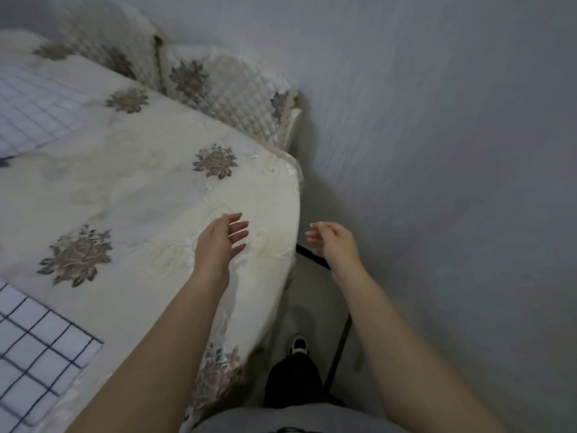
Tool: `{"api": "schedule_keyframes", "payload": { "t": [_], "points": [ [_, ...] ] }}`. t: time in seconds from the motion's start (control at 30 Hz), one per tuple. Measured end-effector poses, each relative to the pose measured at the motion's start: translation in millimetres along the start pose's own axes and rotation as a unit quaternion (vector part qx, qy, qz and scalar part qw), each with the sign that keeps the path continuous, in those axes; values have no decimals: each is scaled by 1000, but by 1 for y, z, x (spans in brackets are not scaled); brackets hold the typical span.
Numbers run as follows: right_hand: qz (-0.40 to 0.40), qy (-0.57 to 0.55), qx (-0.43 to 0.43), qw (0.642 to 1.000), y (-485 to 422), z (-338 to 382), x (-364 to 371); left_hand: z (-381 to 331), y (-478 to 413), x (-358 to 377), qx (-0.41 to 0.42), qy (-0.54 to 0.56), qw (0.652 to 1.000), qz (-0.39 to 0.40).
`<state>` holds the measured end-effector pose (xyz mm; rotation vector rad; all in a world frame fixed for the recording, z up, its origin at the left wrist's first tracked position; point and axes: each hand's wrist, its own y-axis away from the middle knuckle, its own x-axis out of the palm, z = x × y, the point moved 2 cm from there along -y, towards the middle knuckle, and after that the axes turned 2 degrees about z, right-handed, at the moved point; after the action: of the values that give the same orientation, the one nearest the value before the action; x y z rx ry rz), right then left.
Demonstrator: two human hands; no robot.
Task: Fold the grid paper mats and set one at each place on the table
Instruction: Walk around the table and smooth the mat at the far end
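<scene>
A table under a cream floral cloth fills the left half of the head view. One white grid paper mat lies at the near left edge. A second grid paper mat lies at the far left, blurred. My left hand hovers over the table's right edge, fingers spread, holding nothing. My right hand is past the table's edge over the floor, fingers loosely curled and empty. Both hands are far from either mat.
A chair with a quilted floral cover stands at the table's far side against the grey wall. A thin black bar runs down between the table and the wall. My shoe is on the floor below.
</scene>
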<state>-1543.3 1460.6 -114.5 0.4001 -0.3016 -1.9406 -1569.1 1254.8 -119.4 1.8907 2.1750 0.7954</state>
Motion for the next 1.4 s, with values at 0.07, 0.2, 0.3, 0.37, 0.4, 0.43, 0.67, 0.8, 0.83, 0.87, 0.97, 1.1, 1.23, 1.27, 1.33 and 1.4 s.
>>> {"api": "schedule_keyframes", "payload": {
  "t": [0.07, 0.2, 0.3, 0.37, 0.4, 0.43, 0.67, 0.8, 0.83, 0.87, 0.97, 1.1, 1.23, 1.27, 1.33, 1.4],
  "points": [
    [36, 6, -7, 999, -32, 16, 12, -7, -12, 5, 10, 18, 999, -39],
    [119, 29, -9, 992, -79, 39, 38, -20, -28, 10, 34, 35, 992, -120],
    [191, 68, -9, 979, -101, 50, 63, -27, -34, 7, 39, 61, 980, -185],
    [233, 87, -11, 968, -112, 56, 81, -31, -35, 4, 44, 81, 971, -222],
    [252, 94, -14, 963, -117, 59, 89, -31, -35, 2, 46, 91, 966, -238],
    [269, 100, -16, 958, -120, 62, 97, -32, -35, 0, 48, 100, 961, -254],
    [363, 126, -22, 923, -125, 73, 154, -36, -40, -21, 57, 147, 930, -333],
    [387, 126, -24, 913, -128, 78, 182, -42, -51, -32, 59, 169, 920, -349],
    [390, 129, -25, 911, -130, 80, 188, -45, -55, -34, 61, 173, 919, -350],
    [392, 132, -26, 910, -133, 82, 193, -48, -58, -36, 63, 178, 917, -350],
    [395, 136, -33, 908, -141, 93, 207, -60, -71, -42, 70, 194, 912, -355],
    [397, 128, -31, 908, -153, 102, 224, -78, -86, -45, 75, 206, 908, -356],
    [418, 136, -26, 898, -162, 107, 243, -92, -100, -51, 87, 217, 898, -373],
    [426, 140, -25, 893, -165, 109, 249, -94, -103, -53, 89, 223, 893, -381],
    [444, 150, -23, 883, -171, 112, 262, -97, -110, -57, 90, 235, 883, -397],
    [465, 153, -16, 872, -179, 114, 275, -100, -115, -58, 92, 238, 872, -417]
  ]
}}
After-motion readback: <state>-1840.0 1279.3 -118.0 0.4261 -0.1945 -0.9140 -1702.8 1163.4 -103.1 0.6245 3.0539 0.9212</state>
